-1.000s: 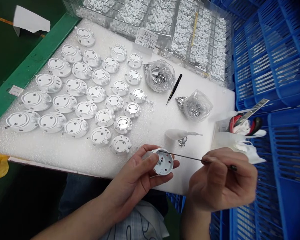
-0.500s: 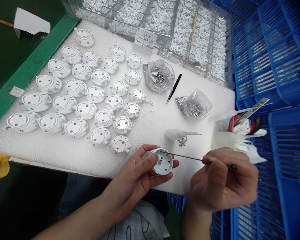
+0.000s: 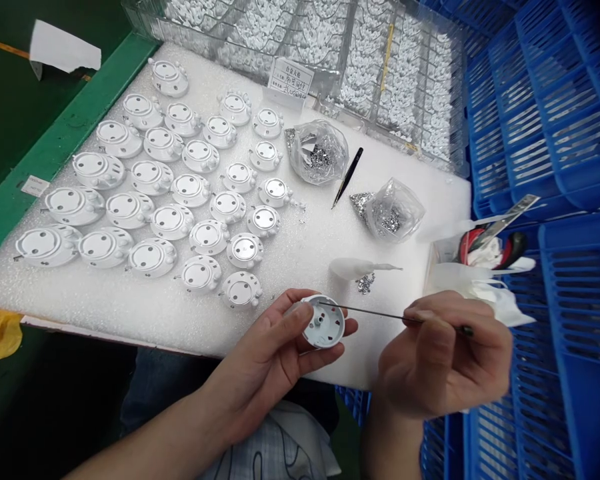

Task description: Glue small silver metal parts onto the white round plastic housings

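Note:
In my left hand (image 3: 275, 340) is a round white plastic housing (image 3: 333, 327), hollow side up, gripped by thumb and fingers near the foam's front edge. It has a small central post and several holes. My right hand (image 3: 445, 357) pinches a thin dark metal rod (image 3: 375, 313) with a dark end. The rod's tip reaches inside the housing near its far wall; whether it touches cannot be made out. Just beyond the housing lies a white squeeze bottle (image 3: 350, 268) with a thin nozzle, beside a small pile of shiny metal parts (image 3: 365, 284).
Several white round assemblies (image 3: 151, 257) stand in rows on the white foam sheet (image 3: 130, 307). Two plastic bags of metal parts (image 3: 325, 157) flank black tweezers (image 3: 349, 177). A clear compartment tray (image 3: 330, 87) holds white pieces behind. Blue crates (image 3: 575, 167) and red-black scissors (image 3: 515, 250) are right.
Almost nothing differs. My right hand has shifted very slightly left with the rod, and the housing in my left hand has turned or tilted a little.

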The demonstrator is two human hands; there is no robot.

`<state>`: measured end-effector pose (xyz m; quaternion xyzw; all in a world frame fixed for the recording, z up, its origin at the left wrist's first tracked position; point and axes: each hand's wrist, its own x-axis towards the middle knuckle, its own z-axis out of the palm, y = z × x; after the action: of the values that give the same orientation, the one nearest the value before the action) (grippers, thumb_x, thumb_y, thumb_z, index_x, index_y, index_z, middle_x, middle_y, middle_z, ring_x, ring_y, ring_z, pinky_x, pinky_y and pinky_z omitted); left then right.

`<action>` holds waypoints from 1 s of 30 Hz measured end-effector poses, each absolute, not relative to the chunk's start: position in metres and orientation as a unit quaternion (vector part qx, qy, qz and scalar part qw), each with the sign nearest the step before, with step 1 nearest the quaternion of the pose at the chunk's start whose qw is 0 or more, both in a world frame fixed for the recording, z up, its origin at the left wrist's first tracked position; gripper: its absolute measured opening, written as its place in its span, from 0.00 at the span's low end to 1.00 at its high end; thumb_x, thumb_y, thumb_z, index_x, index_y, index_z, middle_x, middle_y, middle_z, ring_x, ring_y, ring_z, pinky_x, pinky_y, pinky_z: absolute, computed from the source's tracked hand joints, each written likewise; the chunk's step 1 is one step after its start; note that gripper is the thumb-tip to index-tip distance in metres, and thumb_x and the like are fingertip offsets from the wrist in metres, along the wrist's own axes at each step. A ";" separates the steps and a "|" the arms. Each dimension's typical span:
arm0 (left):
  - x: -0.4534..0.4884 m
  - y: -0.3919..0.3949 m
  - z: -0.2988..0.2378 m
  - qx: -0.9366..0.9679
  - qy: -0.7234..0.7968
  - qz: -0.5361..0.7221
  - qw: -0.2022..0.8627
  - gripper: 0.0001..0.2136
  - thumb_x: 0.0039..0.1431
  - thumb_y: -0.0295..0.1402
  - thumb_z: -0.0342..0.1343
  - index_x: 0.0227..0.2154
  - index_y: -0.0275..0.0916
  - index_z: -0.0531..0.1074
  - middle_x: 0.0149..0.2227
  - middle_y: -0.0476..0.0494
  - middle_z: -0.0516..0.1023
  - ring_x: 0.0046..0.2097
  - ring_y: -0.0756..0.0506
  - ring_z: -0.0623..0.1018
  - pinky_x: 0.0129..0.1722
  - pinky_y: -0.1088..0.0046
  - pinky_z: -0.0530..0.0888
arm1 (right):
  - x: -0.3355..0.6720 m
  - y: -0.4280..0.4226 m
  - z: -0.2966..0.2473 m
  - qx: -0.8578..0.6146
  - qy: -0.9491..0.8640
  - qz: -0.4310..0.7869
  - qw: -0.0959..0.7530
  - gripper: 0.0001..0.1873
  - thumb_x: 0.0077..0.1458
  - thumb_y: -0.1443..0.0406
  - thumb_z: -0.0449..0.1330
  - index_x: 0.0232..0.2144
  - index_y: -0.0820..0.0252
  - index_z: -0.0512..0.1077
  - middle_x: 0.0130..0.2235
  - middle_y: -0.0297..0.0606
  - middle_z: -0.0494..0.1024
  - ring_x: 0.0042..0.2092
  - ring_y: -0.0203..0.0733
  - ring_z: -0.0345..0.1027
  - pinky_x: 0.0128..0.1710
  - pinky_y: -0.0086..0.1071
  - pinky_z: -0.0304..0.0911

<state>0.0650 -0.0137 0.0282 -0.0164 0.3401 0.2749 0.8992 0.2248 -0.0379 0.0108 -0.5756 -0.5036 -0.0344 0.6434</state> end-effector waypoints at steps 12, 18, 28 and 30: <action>0.065 -0.012 0.028 -0.020 0.337 0.279 0.899 0.05 0.67 0.32 0.62 0.40 0.37 0.73 0.39 0.46 0.84 0.47 0.45 0.86 0.40 0.78 0.81 | 0.226 -0.041 0.011 -0.573 -0.508 -0.030 0.643 0.03 0.56 0.70 0.61 0.30 0.58 0.72 0.25 0.30 0.70 0.28 0.37 0.62 0.28 0.35 0.57; 0.065 -0.012 0.028 -0.011 0.359 0.274 0.892 0.09 0.62 0.34 0.67 0.39 0.37 0.75 0.40 0.45 0.84 0.50 0.40 0.85 0.44 0.73 0.82 | 0.227 -0.036 0.009 -0.563 -0.488 -0.038 0.666 0.03 0.55 0.68 0.63 0.30 0.57 0.71 0.23 0.30 0.68 0.25 0.37 0.61 0.25 0.34 0.55; 0.065 -0.011 0.029 -0.052 0.357 0.281 0.889 0.04 0.64 0.31 0.65 0.36 0.35 0.78 0.39 0.44 0.86 0.45 0.43 0.87 0.39 0.78 0.81 | 0.234 -0.040 0.004 -0.567 -0.405 0.007 0.717 0.08 0.60 0.65 0.58 0.28 0.55 0.66 0.25 0.29 0.60 0.22 0.34 0.53 0.20 0.30 0.47; 0.064 -0.011 0.028 -0.049 0.363 0.276 0.889 0.05 0.63 0.31 0.66 0.37 0.35 0.78 0.41 0.43 0.87 0.47 0.42 0.87 0.39 0.77 0.82 | 0.244 -0.046 0.008 -0.577 -0.403 -0.054 0.709 0.09 0.59 0.64 0.59 0.27 0.55 0.65 0.24 0.29 0.60 0.22 0.35 0.53 0.20 0.31 0.48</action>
<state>0.0644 -0.0107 0.0285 -0.0495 0.3631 0.2760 0.8886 0.2438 -0.0455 0.0079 -0.5767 -0.4030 -0.0536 0.7086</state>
